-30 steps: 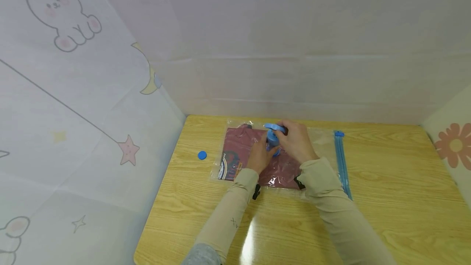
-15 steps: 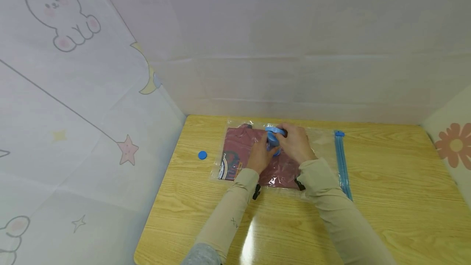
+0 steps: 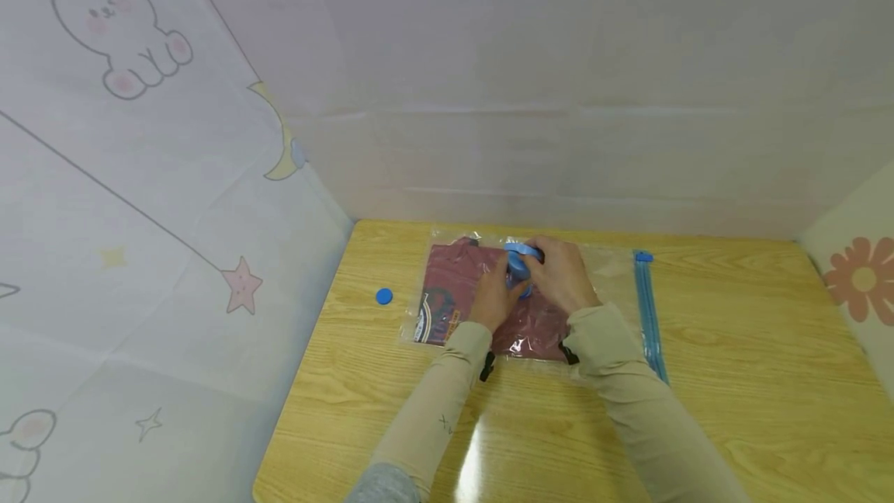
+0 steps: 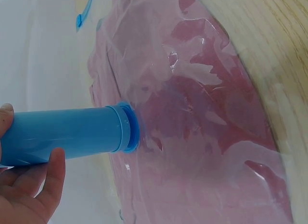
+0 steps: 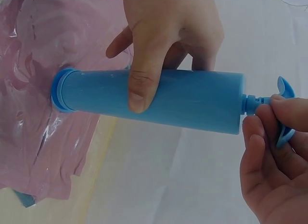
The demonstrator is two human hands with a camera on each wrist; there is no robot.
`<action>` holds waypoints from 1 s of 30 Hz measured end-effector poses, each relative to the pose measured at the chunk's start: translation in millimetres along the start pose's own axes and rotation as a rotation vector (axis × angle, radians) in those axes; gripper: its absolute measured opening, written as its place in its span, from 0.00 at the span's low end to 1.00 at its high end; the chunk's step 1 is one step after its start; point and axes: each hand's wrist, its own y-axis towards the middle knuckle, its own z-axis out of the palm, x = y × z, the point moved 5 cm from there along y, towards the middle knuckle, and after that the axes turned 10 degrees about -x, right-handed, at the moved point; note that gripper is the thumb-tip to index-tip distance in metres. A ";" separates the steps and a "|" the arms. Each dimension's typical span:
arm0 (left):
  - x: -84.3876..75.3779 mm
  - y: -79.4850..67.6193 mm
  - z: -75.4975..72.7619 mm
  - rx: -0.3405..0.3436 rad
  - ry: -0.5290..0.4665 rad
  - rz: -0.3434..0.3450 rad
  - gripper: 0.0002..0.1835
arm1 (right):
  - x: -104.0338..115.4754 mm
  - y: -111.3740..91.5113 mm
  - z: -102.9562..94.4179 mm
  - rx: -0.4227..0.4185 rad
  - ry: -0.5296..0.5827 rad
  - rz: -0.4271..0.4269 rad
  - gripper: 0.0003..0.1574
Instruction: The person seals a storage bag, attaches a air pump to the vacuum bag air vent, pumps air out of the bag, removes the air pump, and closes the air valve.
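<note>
A blue hand pump [image 5: 187, 101] stands with its lower end on the blue valve [image 4: 129, 128] of a clear vacuum storage bag [image 3: 608, 270]. Inside the bag lies a folded maroon garment [image 3: 454, 270] with a printed patch. My left hand [image 3: 494, 293] grips the pump barrel, its thumb on one side and fingers on the other. The right hand [image 3: 562, 274] holds the pump's handle [image 5: 285, 113] at the top, fingers curled round it. In the right wrist view a short stretch of rod shows between handle and barrel.
A round blue cap [image 3: 384, 296] lies on the wooden table [image 3: 335, 379], left of the bag. The bag's blue zip edge [image 3: 649, 317] runs along its right side, with a slider [image 3: 644, 256] at the far end. A pale printed wall covering [image 3: 489, 99] rises behind the table.
My right hand has moved slightly down with the handle, which now sits closer to the barrel. The left hand keeps its grip, and the bag stays in place.
</note>
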 end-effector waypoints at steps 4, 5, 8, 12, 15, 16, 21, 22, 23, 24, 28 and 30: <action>0.5 0.0 0.1 -0.003 0.002 0.004 0.27 | 2.1 0.1 -0.4 -0.007 -0.009 -0.014 0.15; 0.6 0.0 0.2 -0.003 0.001 0.003 0.27 | 2.4 0.2 -0.7 -0.011 -0.013 -0.019 0.15; 1.0 -0.1 0.1 -0.006 0.014 -0.002 0.28 | 4.0 0.3 -1.9 -0.016 -0.020 -0.022 0.15; 0.8 -0.2 -0.6 -0.010 0.033 -0.010 0.30 | 6.9 -0.5 -4.4 -0.019 -0.018 -0.025 0.16; 0.1 -0.2 -1.4 -0.015 0.039 -0.016 0.31 | 10.5 -1.2 -7.5 -0.034 -0.010 -0.037 0.16; -0.2 -0.2 -1.5 -0.016 0.042 -0.016 0.31 | 11.9 -1.5 -9.1 -0.043 -0.004 -0.045 0.16; -1.0 -0.4 -1.4 -0.017 0.057 -0.025 0.32 | 20.7 -2.2 -17.6 -0.093 0.009 -0.089 0.15; -1.0 -0.4 -1.2 -0.017 0.058 -0.027 0.32 | 22.8 -2.6 -19.5 -0.102 0.015 -0.098 0.15; -1.0 -0.4 -0.9 -0.017 0.060 -0.030 0.32 | 25.2 -3.0 -21.8 -0.112 0.017 -0.107 0.14; -0.9 -0.4 -0.6 -0.016 0.062 -0.032 0.32 | 27.8 -3.4 -24.3 -0.122 0.020 -0.115 0.14; 0.1 -0.8 1.1 -0.025 0.077 -0.030 0.32 | 39.9 -5.4 -36.2 -0.176 0.039 -0.159 0.12; 0.9 -1.1 1.9 -0.038 0.087 -0.021 0.32 | 47.1 -6.5 -43.1 -0.210 0.051 -0.189 0.12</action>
